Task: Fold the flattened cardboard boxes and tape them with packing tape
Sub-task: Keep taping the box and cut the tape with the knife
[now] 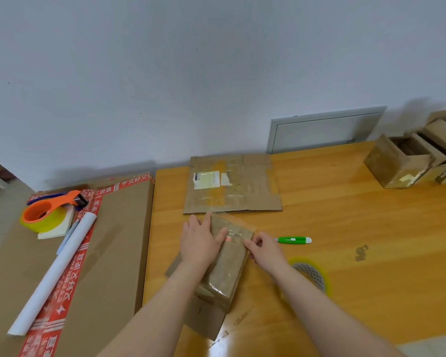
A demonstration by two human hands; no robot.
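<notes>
**Cardboard box (227,266) is folded, and its taping is nearly done**

The cardboard box lies in the middle of the surface (345,228), directly in front of you, on top of another flat piece of board. It is already folded into shape, and a shiny strip of clear tape runs along its top.

Your left hand (200,240) lies flat on the box with straight fingers and presses the top down. Your right hand (264,249) has curled fingers and pinches the right edge of the box near its far corner. Whether it has tape or only board between the fingers, I cannot tell.

My judgement is that this box needs only the smoothing of the strip end, and maybe a cut.

Already finished, as it seems, are the folded boxes (397,163) that stand together at the far right corner. Still left is at least one flattened cardboard (232,186), which lies just behind the box in work. It has old labels on it and is not yet folded.

Your tools are near: the yellow tape roll (312,273) lies beside your right forearm, and the green knife (295,240) lies just right of your right hand. The orange tape dispenser (52,210) is well apart, on the big carton (113,240) at your left.
</notes>
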